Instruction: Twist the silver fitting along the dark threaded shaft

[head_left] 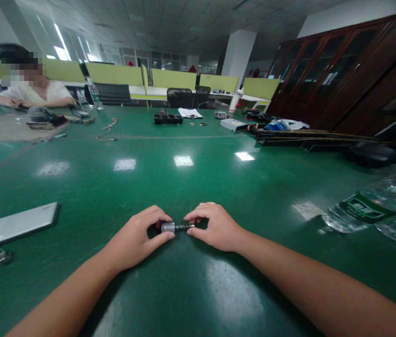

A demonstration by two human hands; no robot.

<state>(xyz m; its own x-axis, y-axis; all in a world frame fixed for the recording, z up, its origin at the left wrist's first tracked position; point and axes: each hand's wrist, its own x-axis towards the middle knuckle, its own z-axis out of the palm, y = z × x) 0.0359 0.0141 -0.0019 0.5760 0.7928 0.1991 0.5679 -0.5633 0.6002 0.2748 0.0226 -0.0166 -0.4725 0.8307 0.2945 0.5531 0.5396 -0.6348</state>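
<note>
A small silver metal cylinder with a thin, ridged dark shaft (168,227) lies sideways just over the green table (141,178), between my two hands. My left hand (141,234) closes its thumb and index finger about the thick cylinder end. At the other end, the thumb and index finger of my right hand (217,227) come round the tip of the shaft. The thumb seems to touch the shaft; the index finger's contact is hard to make out.
A grey-white flat device (22,224) with a cable lies at left. Clear water bottles (362,208) lie at right. Farther back are a black tray-like part (168,118), a loose cord (106,130) and long dark strips (310,138). Another person (36,89) sits at far left.
</note>
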